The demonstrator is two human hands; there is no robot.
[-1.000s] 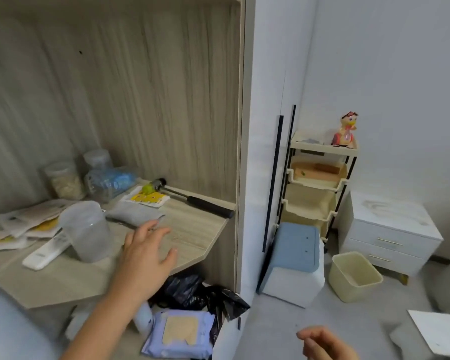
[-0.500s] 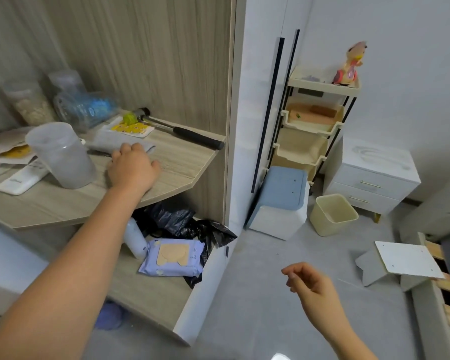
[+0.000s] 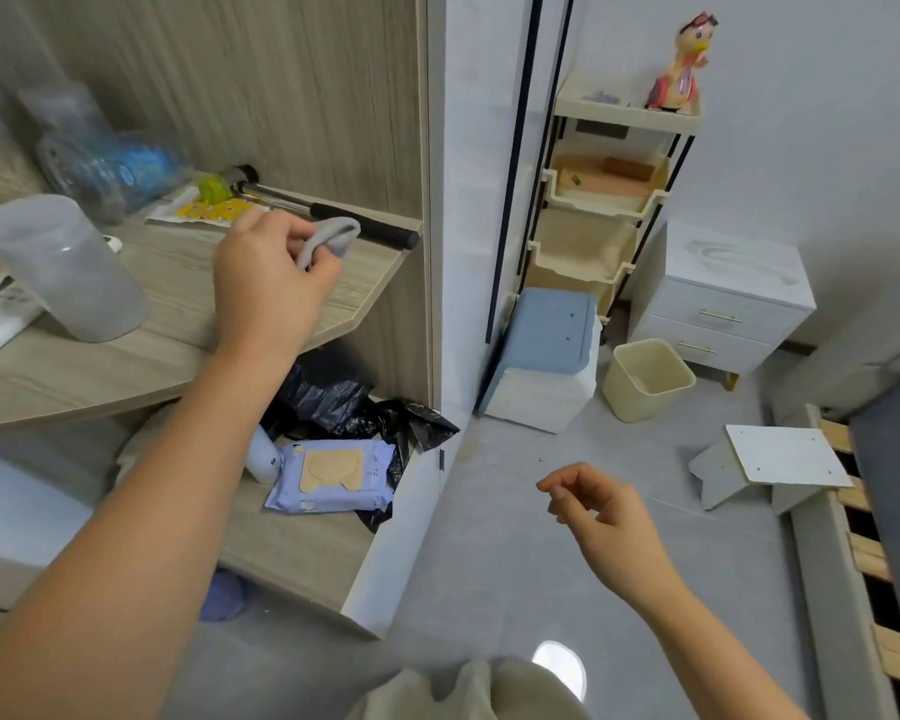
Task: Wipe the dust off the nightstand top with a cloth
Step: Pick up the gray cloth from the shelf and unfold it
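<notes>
My left hand is closed around a small grey cloth, lifted just above the wooden shelf inside the open wardrobe. The white nightstand with two drawers and gold handles stands at the far right against the wall; smudge marks show on its top. My right hand hovers over the grey floor with its fingers loosely curled, holding nothing.
A frosted plastic jug, a hammer and papers lie on the shelf. Below are black bags and a wet-wipes pack. A blue stool, cream bin, tiered rack and loose white panel stand between me and the nightstand.
My left hand has closed on the grey cloth and lifted it off the shelf. The view has tilted down and my right hand has risen further into view.
</notes>
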